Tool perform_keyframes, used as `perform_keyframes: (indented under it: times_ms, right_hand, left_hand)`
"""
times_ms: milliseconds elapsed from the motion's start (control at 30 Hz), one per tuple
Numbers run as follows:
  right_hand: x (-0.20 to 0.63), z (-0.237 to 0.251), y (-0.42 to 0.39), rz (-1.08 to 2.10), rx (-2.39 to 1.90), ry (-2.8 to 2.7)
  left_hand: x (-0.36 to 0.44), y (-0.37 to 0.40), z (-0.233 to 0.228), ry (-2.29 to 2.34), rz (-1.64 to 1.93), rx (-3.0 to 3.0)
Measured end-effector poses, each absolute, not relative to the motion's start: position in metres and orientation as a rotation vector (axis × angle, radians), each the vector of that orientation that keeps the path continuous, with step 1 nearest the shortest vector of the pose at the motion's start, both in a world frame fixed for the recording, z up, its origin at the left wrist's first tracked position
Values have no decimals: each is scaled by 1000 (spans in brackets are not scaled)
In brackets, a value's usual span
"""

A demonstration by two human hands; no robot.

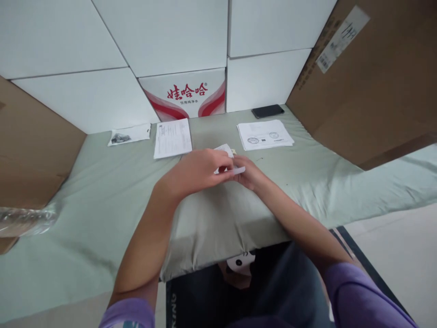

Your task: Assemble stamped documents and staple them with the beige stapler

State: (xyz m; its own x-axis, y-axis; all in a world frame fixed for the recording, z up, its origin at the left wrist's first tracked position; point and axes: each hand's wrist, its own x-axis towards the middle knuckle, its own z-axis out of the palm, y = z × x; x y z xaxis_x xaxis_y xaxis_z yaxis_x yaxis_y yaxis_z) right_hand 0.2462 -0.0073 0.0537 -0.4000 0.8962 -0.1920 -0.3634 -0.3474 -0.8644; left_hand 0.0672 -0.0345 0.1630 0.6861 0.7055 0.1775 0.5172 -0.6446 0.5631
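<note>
Pale green cloth (pixel 112 200) covered the padded counter I sat at, white foam panels and brown cardboard walling it in. Nearest me, my purple sleeves ran out to both hands, which met over the middle of the cloth. My left hand (pixel 200 171) curled its fingers closed over a small white folded slip of paper (pixel 226 150), and my right hand (pixel 248 172) pinched the slip's near edge from the other side, so the paper sat between them just above the cloth. Its fold looked part-made, not pressed flat; that is my judgement only. Off to my left lay a clear crinkled plastic bottle (pixel 25 221). Farther out rested a white printed sheet (pixel 172 138), a stack of stamped white forms (pixel 265 135) and a small photo print (pixel 129 135). Farthest lay a black phone (pixel 268 110), near a red-lettered white carton (pixel 186 94).
</note>
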Motion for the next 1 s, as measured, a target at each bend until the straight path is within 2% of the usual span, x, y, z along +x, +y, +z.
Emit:
perform_keyframes:
  times_ms: [167, 333, 467, 567, 800, 900, 1000]
  right_hand:
    - [249, 40, -6, 1503, -927, -1243]
    - [258, 47, -14, 1071, -915, -1596]
    - [263, 56, -25, 912, -873, -1785]
    - [266, 58, -25, 924, -868, -1776]
    - [271, 47, -6, 1312, -854, -1328]
    - [266, 42, -5, 1440, -812, -1135]
    - [262, 40, -8, 1412, -758, -1022]
  left_hand:
    - [55, -23, 159, 1076, 460, 2365]
    - [13, 17, 131, 1537, 903, 2145]
    - [-6, 39, 102, 1321, 881, 1665]
    - [-1, 42, 92, 1082, 937, 1432]
    - [19, 45, 96, 1026, 1529, 1278]
    - [30, 40, 94, 1014, 1599, 1281]
    - [41, 28, 87, 983, 1633, 1268]
